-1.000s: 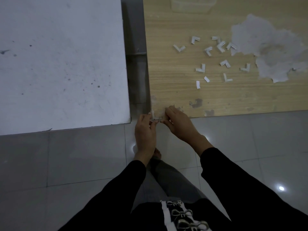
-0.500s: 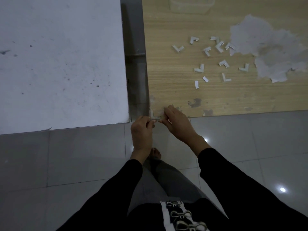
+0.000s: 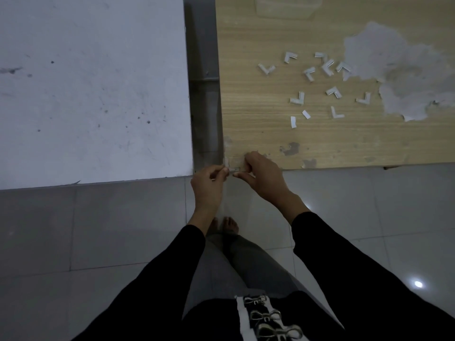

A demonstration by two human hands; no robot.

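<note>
While my left hand (image 3: 209, 187) and right hand (image 3: 264, 179) pinch the white L-shaped piece (image 3: 232, 169) at the wooden table (image 3: 258, 129)'s near corner (dim light here), I'd best steady one end and work slowly.

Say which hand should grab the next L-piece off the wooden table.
Right, probably. The right hand is nearer the wooden table's edge, on the side of the loose L-pieces; the left hand sits by the gap, farther away. Both pinch a small white piece.
</note>
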